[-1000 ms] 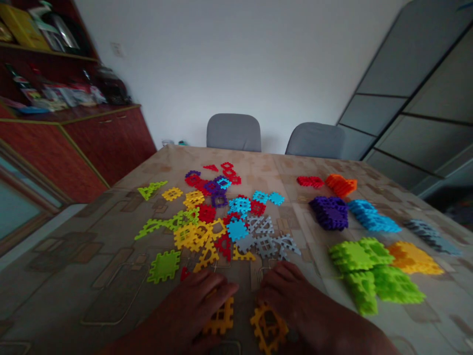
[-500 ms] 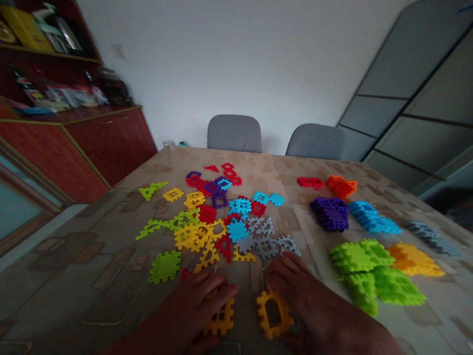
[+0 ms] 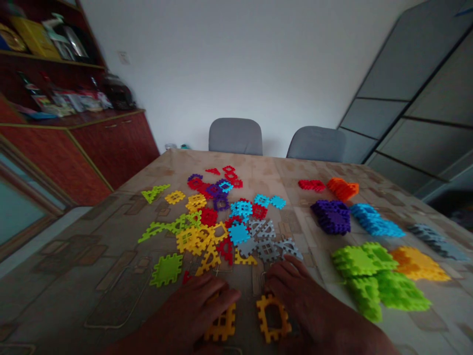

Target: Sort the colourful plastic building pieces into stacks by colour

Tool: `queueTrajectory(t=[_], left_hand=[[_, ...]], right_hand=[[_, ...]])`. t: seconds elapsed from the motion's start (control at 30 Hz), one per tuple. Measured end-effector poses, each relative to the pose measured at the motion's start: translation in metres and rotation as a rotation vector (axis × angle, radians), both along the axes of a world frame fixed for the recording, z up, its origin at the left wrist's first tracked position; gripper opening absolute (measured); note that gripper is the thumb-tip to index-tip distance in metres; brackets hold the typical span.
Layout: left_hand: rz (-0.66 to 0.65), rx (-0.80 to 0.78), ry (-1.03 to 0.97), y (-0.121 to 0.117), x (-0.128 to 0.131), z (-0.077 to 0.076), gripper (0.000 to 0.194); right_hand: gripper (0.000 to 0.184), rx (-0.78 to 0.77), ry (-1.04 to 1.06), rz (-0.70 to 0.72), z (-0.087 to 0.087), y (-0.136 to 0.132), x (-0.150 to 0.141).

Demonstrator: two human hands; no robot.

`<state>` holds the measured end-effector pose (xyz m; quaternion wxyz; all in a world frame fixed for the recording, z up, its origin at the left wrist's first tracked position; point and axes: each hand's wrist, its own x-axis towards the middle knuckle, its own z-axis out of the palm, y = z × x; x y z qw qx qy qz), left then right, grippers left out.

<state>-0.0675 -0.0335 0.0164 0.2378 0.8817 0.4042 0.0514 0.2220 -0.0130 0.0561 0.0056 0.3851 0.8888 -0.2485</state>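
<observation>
I have both hands at the bottom centre of the frame, a narrow strip of patterned table [image 3: 121, 266] between them. The left hand [image 3: 195, 303] covers the left part of a yellow grid piece [image 3: 231, 326], its fingers bent and close together, one finger reaching right across the piece's top; the gridded right part shows below that finger. The right hand [image 3: 293, 286] has its fingers bunched and bent at the upper right edge of a yellow ring piece [image 3: 262, 316], whose large opening faces me. The ring lies to the lower left of that hand and right of the grid piece, well short of touching it. I can't tell whether either hand pinches its piece, since the undersides and part of the fingers are out of my view.

Just above the left hand I get a small red piece [image 3: 186, 277], with a green square piece [image 3: 167, 269] to its left. Above both hands spreads a loose scatter, with a light blue square piece [image 3: 239, 233] in it and grey pieces [image 3: 268, 250] nearest the right hand. Over at the right of the frame sit stacks sorted by colour: green stacks [image 3: 360, 260], a yellow stack [image 3: 419, 265], a purple stack [image 3: 332, 217], a blue stack [image 3: 377, 221] and a grey stack [image 3: 438, 241].
</observation>
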Motion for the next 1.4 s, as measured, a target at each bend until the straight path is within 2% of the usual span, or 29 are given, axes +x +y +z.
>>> queueTrajectory(t=[0.07,0.13,0.27,0.43,0.6,0.7,0.83,0.97,1.13,1.23,1.33,1.4], left_hand=[[0.027,-0.001,-0.011,0.005,-0.004,0.008,0.066],[0.077,0.061,-0.027,0.017,-0.008,0.016,0.054],[0.183,0.251,0.033,0.061,-0.009,0.026,0.038],[0.188,0.294,0.132,0.113,0.003,0.020,0.049],[0.201,0.267,0.161,0.134,0.007,0.011,0.060],[0.205,0.242,0.151,0.140,0.003,0.009,0.054],[0.243,0.200,0.114,0.147,-0.005,0.007,0.020],[0.306,0.163,-0.021,0.155,-0.013,0.012,0.019],[0.399,0.038,-0.324,0.158,-0.018,0.024,0.026],[0.406,-0.141,-0.501,0.142,-0.010,0.028,0.032],[0.373,-0.352,-0.613,0.112,0.008,0.030,0.037],[0.356,-0.440,-0.654,0.091,0.023,0.031,0.035]], right_hand=[[0.055,0.020,0.034,-0.019,0.003,0.000,0.000],[0.045,0.036,0.056,-0.056,0.006,0.001,-0.001],[0.029,0.067,0.044,-0.108,0.006,0.004,-0.005],[0.029,0.079,0.015,-0.105,0.002,0.006,-0.005],[0.030,0.068,-0.007,-0.101,0.002,0.008,-0.003],[0.033,0.058,-0.020,-0.114,0.003,0.008,-0.004],[0.032,0.036,-0.019,-0.115,0.002,0.009,-0.004],[0.024,0.052,-0.029,-0.099,0.002,0.008,-0.007],[0.021,0.108,-0.026,-0.104,0.007,0.009,-0.008],[0.028,0.172,0.033,-0.127,0.004,0.009,-0.007],[0.046,0.278,0.120,-0.173,-0.005,0.007,-0.007],[0.061,0.365,0.193,-0.208,-0.011,0.003,-0.009]])
